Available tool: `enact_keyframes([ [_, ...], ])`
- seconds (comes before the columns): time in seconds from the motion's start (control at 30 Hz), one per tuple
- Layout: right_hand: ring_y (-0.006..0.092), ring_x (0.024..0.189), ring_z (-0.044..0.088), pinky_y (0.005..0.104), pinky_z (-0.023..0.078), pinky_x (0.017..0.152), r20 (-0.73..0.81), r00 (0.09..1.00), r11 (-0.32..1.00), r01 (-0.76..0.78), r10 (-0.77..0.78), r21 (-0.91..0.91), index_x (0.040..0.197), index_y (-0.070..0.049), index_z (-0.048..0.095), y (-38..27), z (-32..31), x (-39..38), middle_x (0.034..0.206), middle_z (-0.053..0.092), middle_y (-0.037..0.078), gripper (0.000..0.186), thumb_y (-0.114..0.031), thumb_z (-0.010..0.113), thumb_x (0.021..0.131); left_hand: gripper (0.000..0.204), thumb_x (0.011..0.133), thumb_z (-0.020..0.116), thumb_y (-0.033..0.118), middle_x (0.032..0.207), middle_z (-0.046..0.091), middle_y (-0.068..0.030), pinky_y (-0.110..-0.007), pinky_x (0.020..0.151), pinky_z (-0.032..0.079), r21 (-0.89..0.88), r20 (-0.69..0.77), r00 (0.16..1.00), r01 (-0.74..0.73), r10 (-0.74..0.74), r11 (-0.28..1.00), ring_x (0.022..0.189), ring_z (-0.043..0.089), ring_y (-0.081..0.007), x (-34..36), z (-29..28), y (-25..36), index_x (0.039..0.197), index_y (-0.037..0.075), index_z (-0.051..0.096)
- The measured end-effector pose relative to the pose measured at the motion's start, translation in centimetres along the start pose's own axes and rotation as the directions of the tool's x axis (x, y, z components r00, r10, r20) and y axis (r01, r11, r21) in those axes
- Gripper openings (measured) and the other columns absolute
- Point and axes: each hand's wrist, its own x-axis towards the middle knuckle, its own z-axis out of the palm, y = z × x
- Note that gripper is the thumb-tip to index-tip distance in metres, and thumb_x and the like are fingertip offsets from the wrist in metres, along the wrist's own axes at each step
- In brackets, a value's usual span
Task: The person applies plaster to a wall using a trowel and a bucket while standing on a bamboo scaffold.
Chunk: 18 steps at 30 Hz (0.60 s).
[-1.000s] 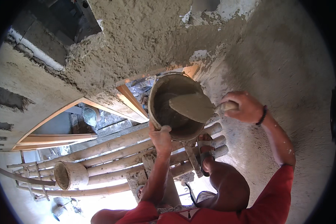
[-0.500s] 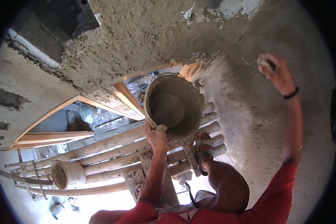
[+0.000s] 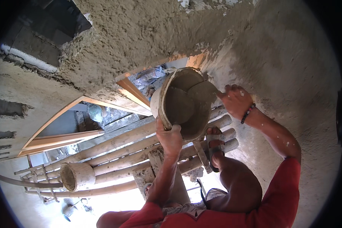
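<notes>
My left hand (image 3: 169, 140) grips the near rim of a mortar-crusted bucket (image 3: 178, 108), thumb over the edge. The bucket is tilted so that its inside shows, coated with grey-brown mortar. In my right hand (image 3: 237, 100) is a trowel, its handle mostly hidden by the fingers. The flat, mortar-smeared trowel blade (image 3: 202, 92) reaches over the right rim into the bucket's mouth. Past the bucket stands a wall (image 3: 140, 38) with rough, damp-looking plaster, smoother toward the right.
Below me is a scaffold of round poles (image 3: 121, 150), with daylight beneath it. A second bucket (image 3: 81, 176) lies tipped on the poles at left. My sandalled foot (image 3: 215, 146) rests on their right end. A wooden frame (image 3: 60, 142) borders a wall opening.
My right hand has come down and left from the wall, bringing the trowel blade into the bucket. The bucket is now tilted more toward the right, still in my left hand.
</notes>
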Motion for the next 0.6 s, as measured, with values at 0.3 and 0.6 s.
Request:
enact_keyframes([
  [0.3,0.036,0.101,0.065,0.0457,0.052,0.091,0.198,0.966,0.916,0.076,-0.166,0.395,0.122,-0.017,0.063,-1.8,4.5,2.8,0.103,0.068,0.018,0.042,-0.024,0.064,0.081,0.054,0.067,0.052,-0.008,0.111,0.061,-0.0106,-0.029,0.09,0.045,-0.04,0.023,1.0,-0.011,0.012,0.999,0.1,0.058,-0.0183,-0.8,0.2,0.5,0.121,-0.004,0.057],
  [0.6,0.0365,0.087,0.068,0.0434,0.055,0.083,-0.095,0.986,0.666,0.164,-0.139,0.727,0.113,-0.011,0.066,-2.2,4.3,2.5,0.091,0.07,0.018,0.039,-0.025,0.069,0.077,0.053,0.069,0.05,-0.009,0.106,0.064,-0.0063,-0.025,0.089,0.045,-0.268,-0.04,0.994,0.087,-0.101,0.96,0.096,0.058,-0.0129,0.1,-1.0,2.1,0.121,-0.003,0.057],
])
